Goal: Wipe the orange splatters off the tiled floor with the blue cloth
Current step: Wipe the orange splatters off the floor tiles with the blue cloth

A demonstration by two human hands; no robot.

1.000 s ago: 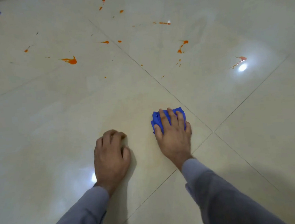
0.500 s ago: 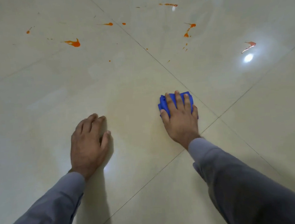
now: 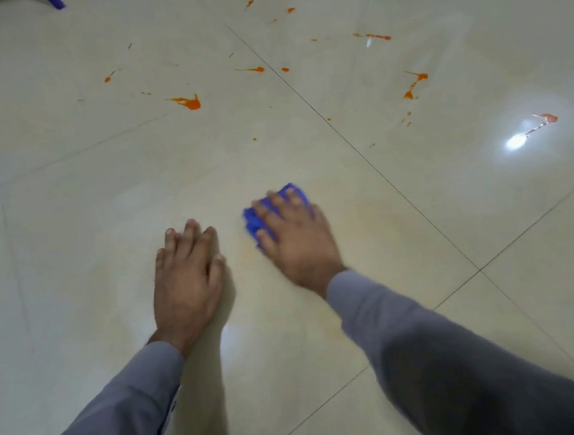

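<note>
From where I watched, the tiled floor (image 3: 362, 184) lay bare between the blue cloth (image 3: 255, 220) and the orange splatters (image 3: 189, 102) ahead, leaving a free path forward. The left hand (image 3: 187, 276) rested flat just beside the cloth, blocking passage to that side.

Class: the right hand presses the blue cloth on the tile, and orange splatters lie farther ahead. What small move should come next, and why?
Probably slide the blue cloth forward under the right hand toward the small orange drop just ahead; every splatter still lies beyond the cloth. The left hand can stay braced on the floor.
</note>
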